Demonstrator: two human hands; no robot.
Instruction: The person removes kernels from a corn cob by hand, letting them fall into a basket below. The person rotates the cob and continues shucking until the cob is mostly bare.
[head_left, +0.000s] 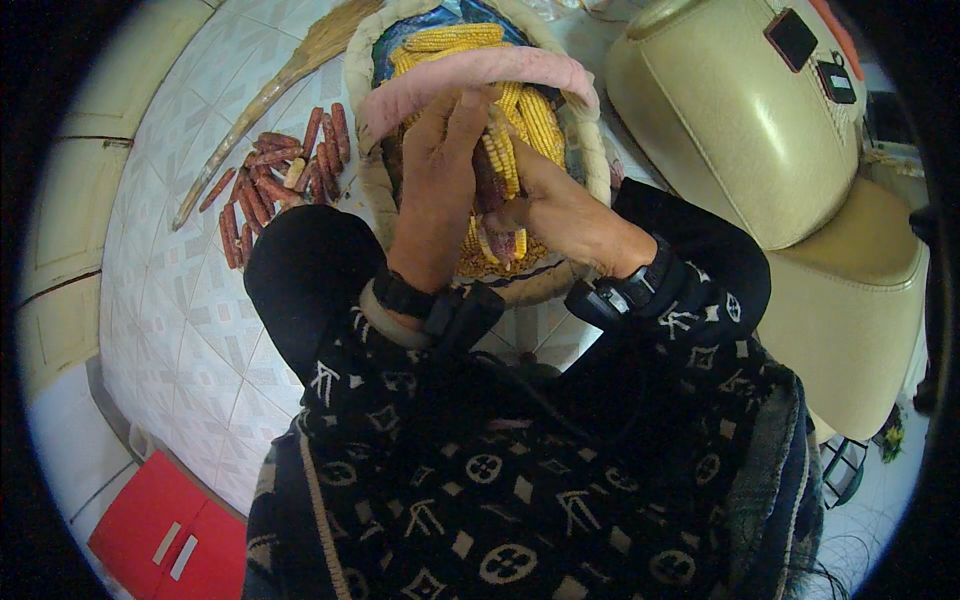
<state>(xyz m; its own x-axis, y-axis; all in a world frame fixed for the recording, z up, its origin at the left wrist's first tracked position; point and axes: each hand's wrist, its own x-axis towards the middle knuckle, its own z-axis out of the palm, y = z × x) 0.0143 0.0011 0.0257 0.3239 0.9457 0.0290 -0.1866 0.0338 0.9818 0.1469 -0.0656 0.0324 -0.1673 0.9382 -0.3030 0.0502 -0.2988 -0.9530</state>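
Both of my hands are over a basket (592, 176) with a cloth-wrapped rim, below its pink padded handle (480, 69). They hold a partly shelled corn cob (501, 161), with rows of yellow kernels beside bare reddish core. My left hand (442, 161) grips its left side, the fingers near the upper end. From the right, my right hand (566, 206) wraps around it, its fingers partly hidden. A cob end (504, 244) with a few kernel rows shows below the hands; whether it belongs to the same cob is unclear. Loose kernels (480, 261) lie beneath, and whole yellow cobs (536, 120) fill the far part.
Several bare red cobs (259, 187) are heaped on the tiled floor (202, 315) at left, beside a long-handled broom (277, 86). A cream upholstered seat (720, 105) stands at right, with a dark phone-like object (791, 40) on top. Red panels (176, 532) are at lower left.
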